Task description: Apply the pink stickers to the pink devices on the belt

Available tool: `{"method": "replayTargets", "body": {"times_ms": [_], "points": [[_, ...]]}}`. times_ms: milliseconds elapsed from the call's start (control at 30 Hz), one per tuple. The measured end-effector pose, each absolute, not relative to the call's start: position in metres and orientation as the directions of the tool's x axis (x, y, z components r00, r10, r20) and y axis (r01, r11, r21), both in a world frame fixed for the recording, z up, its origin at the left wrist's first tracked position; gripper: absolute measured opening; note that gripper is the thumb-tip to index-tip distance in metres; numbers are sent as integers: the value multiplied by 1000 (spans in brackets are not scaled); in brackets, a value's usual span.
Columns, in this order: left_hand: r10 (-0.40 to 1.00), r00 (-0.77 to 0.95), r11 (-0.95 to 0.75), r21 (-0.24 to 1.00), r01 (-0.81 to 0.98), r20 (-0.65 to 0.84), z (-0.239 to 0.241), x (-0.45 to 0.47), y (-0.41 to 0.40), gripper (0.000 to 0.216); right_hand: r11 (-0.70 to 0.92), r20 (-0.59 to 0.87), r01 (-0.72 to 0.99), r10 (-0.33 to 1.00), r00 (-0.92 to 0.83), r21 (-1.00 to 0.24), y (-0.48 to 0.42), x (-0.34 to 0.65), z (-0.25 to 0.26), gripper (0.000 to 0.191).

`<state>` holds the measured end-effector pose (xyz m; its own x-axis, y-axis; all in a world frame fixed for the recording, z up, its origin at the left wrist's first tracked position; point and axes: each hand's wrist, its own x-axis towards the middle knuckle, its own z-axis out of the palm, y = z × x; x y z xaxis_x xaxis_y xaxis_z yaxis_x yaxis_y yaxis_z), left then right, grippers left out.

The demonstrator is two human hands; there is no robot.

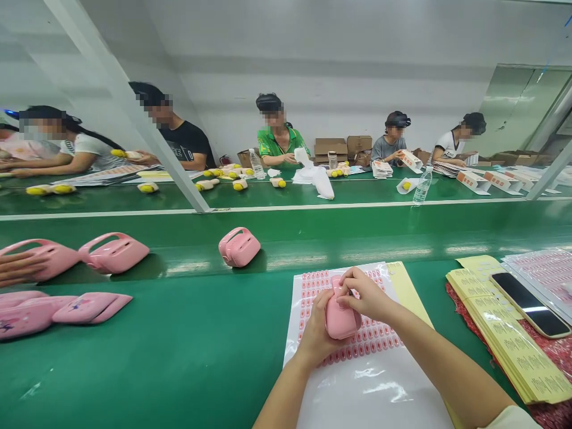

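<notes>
A small pink plastic device with a loop handle (340,323) is held over the sticker sheet, with my left hand (313,333) wrapped around its left side. My right hand (365,293) has its fingers bent and pinched together against the device's upper part. Whatever those fingertips may hold is hidden. Under both hands lies a white sheet (353,387) bearing rows of small pink oval stickers (370,347). A yellow sheet (409,292) sticks out beneath its right side.
Pink handled devices (240,246) stand on the green belt, others (117,253) farther left beside another person's hand (20,268). Pink pouches (92,308) lie at left. Yellow label sheets (504,333) and a phone (531,304) sit right. Several co-workers sit opposite.
</notes>
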<state>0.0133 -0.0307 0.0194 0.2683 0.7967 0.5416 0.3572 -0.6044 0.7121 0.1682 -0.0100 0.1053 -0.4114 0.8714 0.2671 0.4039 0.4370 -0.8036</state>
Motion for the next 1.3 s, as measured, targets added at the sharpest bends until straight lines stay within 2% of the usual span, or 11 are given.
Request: {"method": "replayTargets", "body": {"times_ms": [67,300,500,667,800,867,933,1033,1133,1200,1300], "points": [[807,272,-591,719,365,525,20,13,-31,84,481,296,415,851,-434,-772,-16,170,103,7],[769,286,-638,661,395,571,21,15,-31,85,573,360,407,795,-488,-712,-27,183,89,27],[742,327,-670,635,384,585,17,13,-32,88,270,155,358,935,-319,-894,-18,169,78,61],[782,279,-623,696,357,557,16,13,-32,84,179,122,250,966,-228,-952,-9,159,74,46],[878,179,-473,862,183,444,25,17,-42,80,99,34,186,945,-324,-978,4,175,75,30],[940,124,-315,948,-42,318,30,20,-46,90,30,-64,197,889,-453,-980,8,187,76,22],[968,156,-146,946,-289,197,33,23,-47,100,-64,-169,233,868,-468,-970,10,196,78,23],[977,211,56,911,-409,34,28,27,-40,91,-143,-205,236,943,-261,-961,19,203,89,24],[985,147,134,941,-309,-91,15,33,-32,63,-50,-33,379,998,49,-924,44,209,106,18],[984,159,114,970,-215,-80,8,36,-30,51,-42,76,502,974,213,-864,69,216,115,13],[974,221,72,989,-132,-41,2,39,-31,41,-124,103,546,925,366,-828,107,231,117,8]]}}
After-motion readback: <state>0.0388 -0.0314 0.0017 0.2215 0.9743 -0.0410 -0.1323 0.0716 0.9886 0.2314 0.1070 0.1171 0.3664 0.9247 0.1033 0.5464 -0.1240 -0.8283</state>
